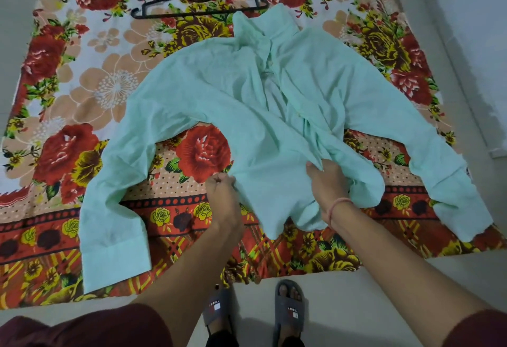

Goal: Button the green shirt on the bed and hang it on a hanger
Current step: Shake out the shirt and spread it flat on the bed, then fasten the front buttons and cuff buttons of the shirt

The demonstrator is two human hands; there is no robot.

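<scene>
Head view: the green shirt (247, 105) lies spread on the bed (109, 85), which is covered by a flowered sheet in red, yellow and peach. The collar points to the far edge and the hem reaches the near edge. Its two sleeves fan out toward the left and right sides, then bend back toward the near edge. The left cuff lies flat close to that edge and the right cuff lies near the near right corner. Down the middle the two front panels are parted and rumpled, and paler inner cloth shows between them. No buttons can be made out.

The left hand (222, 193) is at the hem on the shirt's left side. Its fingers are curled tight and pinch the edge of the cloth. The right hand (329, 184) is at the middle of the hem. Its fingers are closed round a bunched fold of the front panel, with the thumb on top of the fabric. A pink thread (338, 205) circles the right wrist.

The black hanger (200, 3) lies flat near the far edge, its hook pointing away. Its right end is just beside the collar, and whether they touch cannot be told.

Below the near edge, two grey sandals (289, 305) stand on the pale floor (384, 278).
</scene>
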